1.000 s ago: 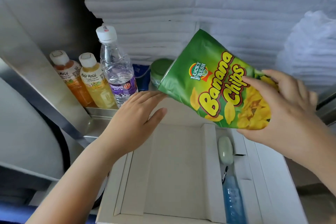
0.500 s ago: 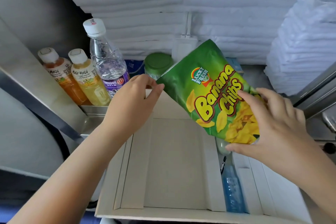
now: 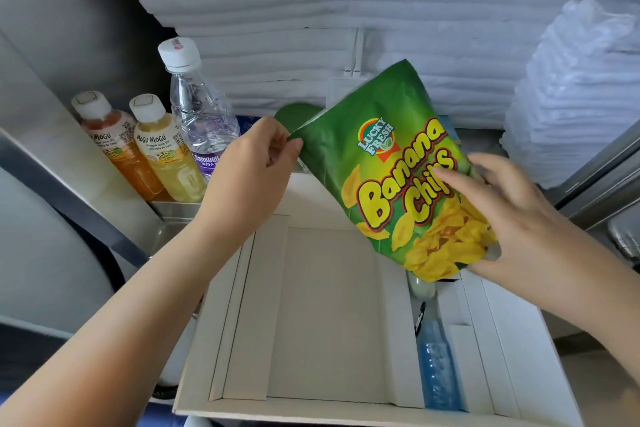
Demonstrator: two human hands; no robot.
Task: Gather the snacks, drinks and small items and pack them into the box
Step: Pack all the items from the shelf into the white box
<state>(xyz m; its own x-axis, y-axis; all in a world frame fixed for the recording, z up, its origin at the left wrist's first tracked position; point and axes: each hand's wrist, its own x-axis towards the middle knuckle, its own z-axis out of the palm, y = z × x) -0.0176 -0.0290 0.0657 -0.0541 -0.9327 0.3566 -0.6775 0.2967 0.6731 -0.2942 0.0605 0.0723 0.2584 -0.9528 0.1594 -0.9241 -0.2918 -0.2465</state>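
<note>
Packing step: left hand (image 3: 256, 166) pinches and right hand (image 3: 512, 218) grips the glossy green banana-chips bag (image 3: 374, 177) above the white cardboard box (image 3: 329, 315) — next, likely lower it in flat.

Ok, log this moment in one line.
left hand pinches banana chips bag corner | right hand holds its bottom | bag tilted over box | bottles outside

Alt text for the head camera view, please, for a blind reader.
A green banana chips bag hangs tilted over a white box, the left hand pinching its top corner, the right hand gripping its lower side. Three bottles stand at left.
</note>
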